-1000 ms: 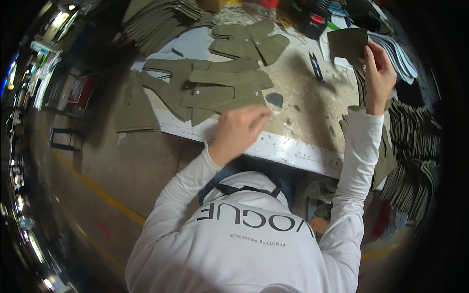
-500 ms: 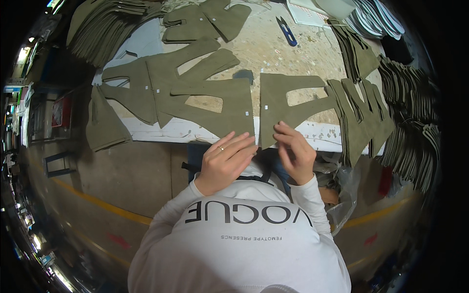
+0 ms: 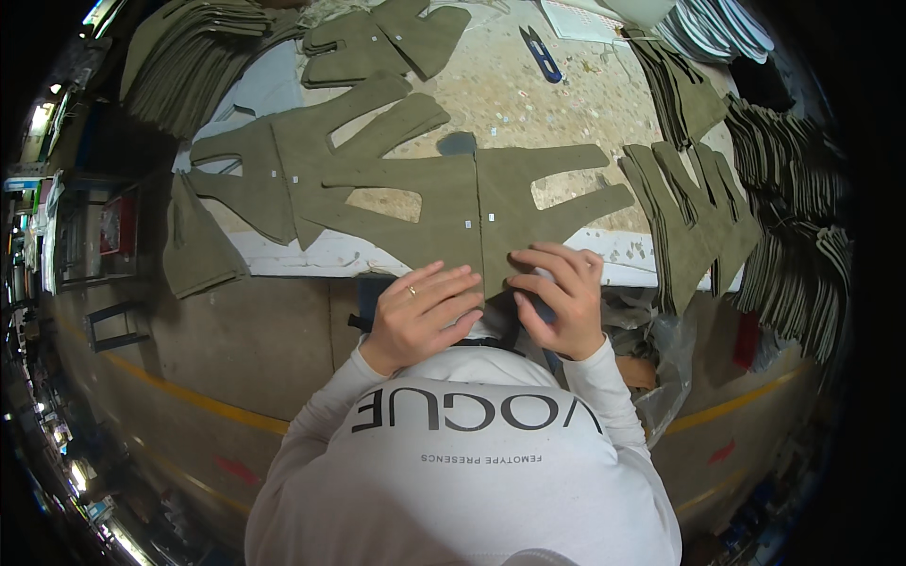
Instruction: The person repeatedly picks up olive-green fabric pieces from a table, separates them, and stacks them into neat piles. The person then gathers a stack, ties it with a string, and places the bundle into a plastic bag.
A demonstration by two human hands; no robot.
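Note:
Two olive-green cut fabric pieces lie edge to edge at the front of the worktable: the left fabric piece and the right fabric piece, each with a small white sticker by the seam line. My left hand, a ring on one finger, rests with outstretched fingers on the lower corner of the left piece. On the right piece's near edge, my right hand touches the cloth with fingertips bent and spread. Further left, more joined olive pieces overlap the left piece, and a folded piece hangs over the edge.
Blue thread snips lie at the back of the worktable. Stacks of olive pieces stand at the far left and right. A smaller pile sits right of my hands. A clear plastic bag hangs below the table edge.
The right fabric piece has shifted left, closing the gap so that its edge meets the left piece. My right hand moved left with it; my left hand slid slightly left.

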